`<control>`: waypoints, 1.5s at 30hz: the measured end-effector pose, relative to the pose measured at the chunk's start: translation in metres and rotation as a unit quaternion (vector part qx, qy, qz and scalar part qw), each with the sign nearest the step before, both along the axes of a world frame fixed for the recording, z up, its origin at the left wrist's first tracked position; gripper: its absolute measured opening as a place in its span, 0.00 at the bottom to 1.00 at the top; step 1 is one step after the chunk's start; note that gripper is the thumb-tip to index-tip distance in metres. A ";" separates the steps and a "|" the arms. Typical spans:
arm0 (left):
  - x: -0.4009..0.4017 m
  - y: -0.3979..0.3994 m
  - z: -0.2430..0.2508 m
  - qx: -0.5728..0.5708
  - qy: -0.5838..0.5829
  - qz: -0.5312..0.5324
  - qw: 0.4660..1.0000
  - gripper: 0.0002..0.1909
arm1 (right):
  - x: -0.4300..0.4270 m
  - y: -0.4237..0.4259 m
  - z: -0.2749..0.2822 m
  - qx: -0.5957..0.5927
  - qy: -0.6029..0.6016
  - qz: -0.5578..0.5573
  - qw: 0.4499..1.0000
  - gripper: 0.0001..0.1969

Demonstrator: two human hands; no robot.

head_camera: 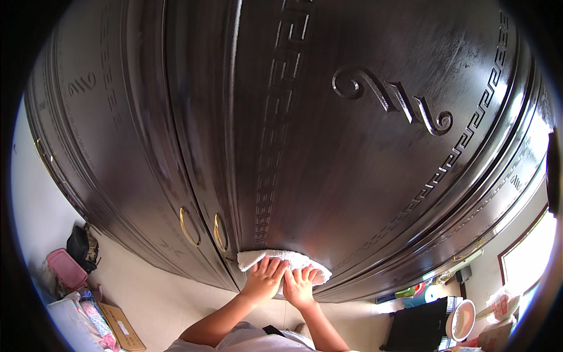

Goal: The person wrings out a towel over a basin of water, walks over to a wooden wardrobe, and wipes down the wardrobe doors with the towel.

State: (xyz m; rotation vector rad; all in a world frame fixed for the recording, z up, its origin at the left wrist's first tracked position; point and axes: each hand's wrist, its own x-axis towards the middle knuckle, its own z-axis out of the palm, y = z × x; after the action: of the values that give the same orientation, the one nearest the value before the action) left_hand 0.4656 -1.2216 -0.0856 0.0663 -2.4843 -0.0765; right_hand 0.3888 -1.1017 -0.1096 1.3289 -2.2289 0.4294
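Both of my hands press a white terry cloth [286, 255] flat against the dark wooden door [308, 176] of a tall wardrobe. My left hand [265, 280] lies on the cloth's left half, fingers pointing up the door. Close beside it, my right hand [300, 288] rests on the right half with its fingers slightly spread. A carved scroll [396, 103] and a Greek-key border [475, 119] decorate the glossy panel. Left of the cloth, two brass handles sit either side of the door gap, the nearer handle [220, 232] and the farther handle [189, 226].
At lower left stand a pink container [67, 268], a black bag [80, 248] and a cardboard box [121, 328] on the pale floor [176, 303]. To the lower right, a basin [460, 320] sits by a black-topped piece [413, 323], near a bright window [528, 251].
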 end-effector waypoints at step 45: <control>-0.021 0.013 0.011 0.000 0.035 0.060 0.998 0.26 | -0.030 0.007 0.010 -0.116 0.101 0.023 0.988 0.20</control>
State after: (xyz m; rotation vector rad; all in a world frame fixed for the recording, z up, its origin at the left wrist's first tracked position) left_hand 0.4450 -1.2086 -0.0745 0.2099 -2.4037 -0.0277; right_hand 0.3590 -1.0949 -0.0991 1.2449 -1.9225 0.5292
